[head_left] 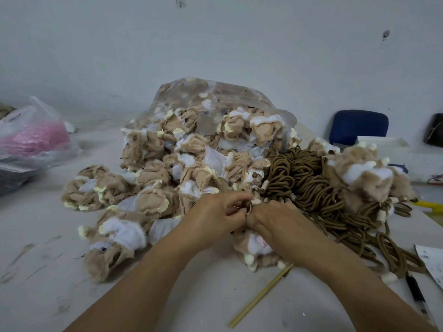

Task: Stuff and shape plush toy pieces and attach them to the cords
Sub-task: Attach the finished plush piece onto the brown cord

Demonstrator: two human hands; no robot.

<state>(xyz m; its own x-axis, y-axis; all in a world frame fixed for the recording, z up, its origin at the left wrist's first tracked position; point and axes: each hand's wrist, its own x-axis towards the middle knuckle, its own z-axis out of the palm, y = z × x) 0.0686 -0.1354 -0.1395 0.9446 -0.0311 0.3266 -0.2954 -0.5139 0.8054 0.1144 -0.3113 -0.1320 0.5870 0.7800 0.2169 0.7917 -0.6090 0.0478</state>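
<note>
A worker's hands met at the near edge of the cords, where one cord end was being joined to a plush piece. The left hand had its grip pinched on that cord end. The right hand, fingers curled, appeared to clench the top of the piece, though its fingertips were hidden. The piece lay on the tabletop just in front of the cords and under the right wrist, probably pinned there to stay steady for the join. A stick, likely for pushing in stuffing, lay in front of the cords within easy reach. Left of the cords, unturned pieces spilled from a clear bag. To their right sat finished toys, suggesting much work remained.
</note>
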